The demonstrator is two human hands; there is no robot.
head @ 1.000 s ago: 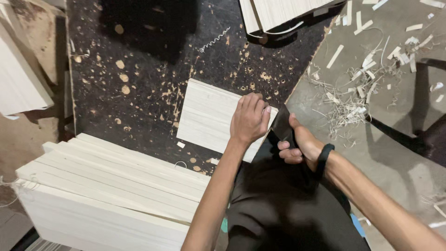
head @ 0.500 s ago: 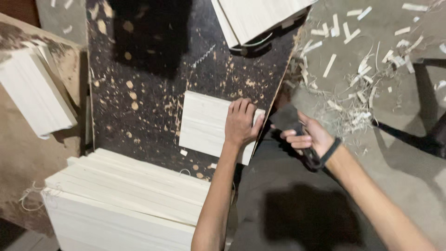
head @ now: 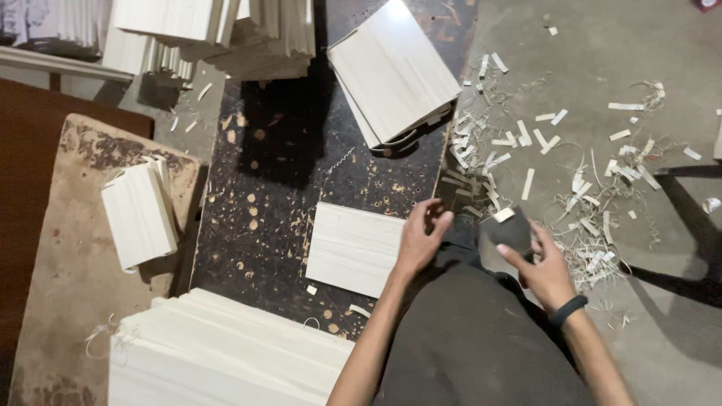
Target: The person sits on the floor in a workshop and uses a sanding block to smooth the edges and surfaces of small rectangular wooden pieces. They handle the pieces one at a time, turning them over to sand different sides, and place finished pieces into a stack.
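Note:
A pale wooden sheet (head: 353, 246) lies flat on a dark speckled board (head: 293, 162). My left hand (head: 423, 239) rests at the sheet's right edge, fingers curled above it and holding nothing. My right hand (head: 543, 268), with a black band on the wrist, grips a dark flat tool (head: 505, 231) with a small pale chip at its top. The tool hangs over the board's right edge, just beside the sheet. My dark-clad lap fills the bottom middle.
A big stack of pale sheets (head: 226, 353) sits bottom left. A smaller bundle (head: 139, 216) lies on a brown board at left, another bundle (head: 392, 71) on the dark board's far end, more stacks (head: 218, 30) behind. Wood shavings (head: 571, 180) litter the grey floor.
The view has tilted up and pulled back, showing more of the far stacks. My left hand has lifted off the sheet to its right edge. My right hand has brought the dark tool up into view.

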